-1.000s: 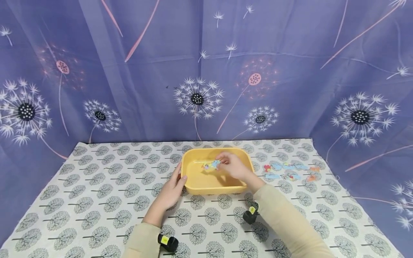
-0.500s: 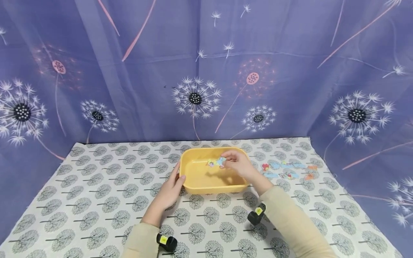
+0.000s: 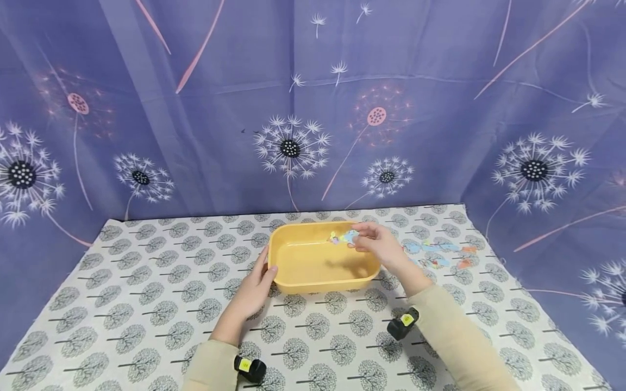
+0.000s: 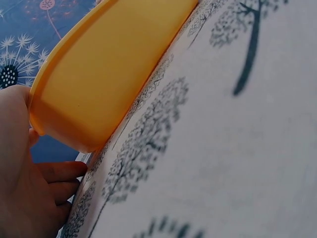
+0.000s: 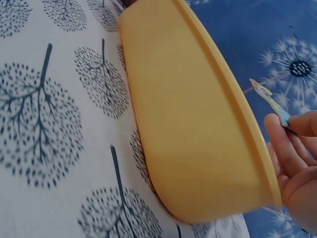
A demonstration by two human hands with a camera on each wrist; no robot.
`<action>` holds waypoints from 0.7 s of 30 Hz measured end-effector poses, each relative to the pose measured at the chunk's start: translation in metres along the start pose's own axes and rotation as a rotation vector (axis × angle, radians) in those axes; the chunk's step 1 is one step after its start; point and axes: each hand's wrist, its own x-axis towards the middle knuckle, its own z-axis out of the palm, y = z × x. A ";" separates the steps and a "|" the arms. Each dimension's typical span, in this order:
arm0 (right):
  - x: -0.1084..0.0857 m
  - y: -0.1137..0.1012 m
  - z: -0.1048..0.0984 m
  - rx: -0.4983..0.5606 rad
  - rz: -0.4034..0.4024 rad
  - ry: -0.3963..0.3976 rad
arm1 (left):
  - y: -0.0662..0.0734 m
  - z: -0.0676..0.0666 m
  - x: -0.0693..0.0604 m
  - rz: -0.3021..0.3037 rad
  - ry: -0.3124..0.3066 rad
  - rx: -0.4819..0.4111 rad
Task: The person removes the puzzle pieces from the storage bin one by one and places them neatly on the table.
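A yellow plastic tub (image 3: 313,285) stands on the patterned cloth in the middle of the head view. My left hand (image 3: 252,290) holds its left end, thumb at the rim and fingers along the outer side. In the left wrist view, some fingers (image 4: 62,181) extend low beside the tub. My right hand (image 3: 383,247) is above the tub's right end and pinches a thin, flat, colourful card piece (image 5: 270,101) between thumb and fingertips. The card piece (image 3: 349,237) shows light blue with yellow and purplish bits; its exact kind is too small to tell.
Several small flat pieces (image 3: 442,247), light blue and orange, lie in two rows on the cloth right of the tub; my right hand partly covers them. A purple dandelion-print curtain (image 3: 220,125) hangs behind the table. A black device (image 3: 403,324) sits at each wrist.
My right hand has moved right with the card piece, from over the tub's middle to its right end. My left hand stays at the tub. The head view has shifted slightly.
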 end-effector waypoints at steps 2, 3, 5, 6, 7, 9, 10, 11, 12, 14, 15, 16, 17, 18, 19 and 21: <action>-0.002 0.000 -0.005 0.017 0.005 0.026 | 0.000 0.000 0.000 0.004 -0.001 -0.001; -0.003 0.000 -0.008 0.026 0.007 0.035 | 0.000 0.000 0.000 0.007 -0.001 0.000; -0.006 0.001 -0.014 0.042 0.014 0.057 | 0.000 0.000 -0.001 0.008 -0.003 0.001; -0.007 0.002 -0.017 0.049 0.013 0.064 | -0.001 0.000 -0.001 0.008 -0.003 0.002; -0.008 0.003 -0.020 0.056 0.013 0.072 | -0.001 -0.001 -0.001 0.009 -0.003 0.004; -0.012 0.005 -0.025 0.059 0.013 0.084 | -0.001 -0.001 -0.001 0.009 -0.003 0.007; -0.013 0.007 -0.028 0.060 0.015 0.093 | -0.001 -0.001 -0.001 0.009 -0.003 0.008; -0.015 0.007 -0.030 0.061 0.016 0.097 | -0.001 -0.001 -0.001 0.008 -0.004 0.008; -0.018 0.008 -0.032 0.063 0.019 0.101 | -0.001 -0.001 -0.001 0.007 -0.003 0.009; -0.022 0.010 -0.037 0.058 0.027 0.103 | -0.001 -0.001 -0.001 0.007 -0.004 0.011; -0.024 0.011 -0.039 0.049 0.029 0.102 | -0.001 -0.001 -0.001 0.008 -0.004 0.011; -0.026 0.012 -0.042 0.051 0.037 0.108 | -0.001 -0.001 -0.001 0.009 -0.005 0.011; -0.028 0.012 -0.044 0.048 0.041 0.109 | 0.000 -0.001 -0.001 0.009 -0.006 0.012; -0.030 0.013 -0.046 0.047 0.047 0.110 | 0.000 -0.001 -0.001 0.010 -0.006 0.011; -0.032 0.014 -0.048 0.040 0.052 0.115 | 0.000 -0.001 -0.001 0.012 -0.006 0.012; -0.035 0.016 -0.052 0.039 0.058 0.125 | 0.000 -0.001 -0.001 0.013 -0.008 0.009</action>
